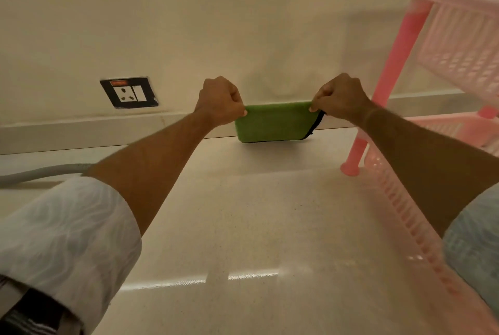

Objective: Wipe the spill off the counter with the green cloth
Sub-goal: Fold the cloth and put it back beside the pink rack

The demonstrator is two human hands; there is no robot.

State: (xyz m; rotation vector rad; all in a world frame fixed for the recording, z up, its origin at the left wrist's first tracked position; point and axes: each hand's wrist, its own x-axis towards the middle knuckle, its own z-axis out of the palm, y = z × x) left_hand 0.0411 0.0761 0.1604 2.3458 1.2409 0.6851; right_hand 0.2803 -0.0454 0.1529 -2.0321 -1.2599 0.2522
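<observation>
A folded green cloth [275, 124] with a dark edge on its right side hangs stretched between my two hands at the back of the pale counter [243, 213]. My left hand [220, 101] pinches its upper left corner and my right hand [340, 98] pinches its upper right corner. The cloth's lower edge sits at or just above the counter near the low backsplash ledge; I cannot tell whether it touches. No spill stands out on the counter from here.
A pink plastic rack [442, 69] with basket shelves stands on the right, one leg [351, 164] close to my right forearm. A black wall socket [129, 92] is on the wall at the left. A grey hose [40, 172] lies along the counter's left side.
</observation>
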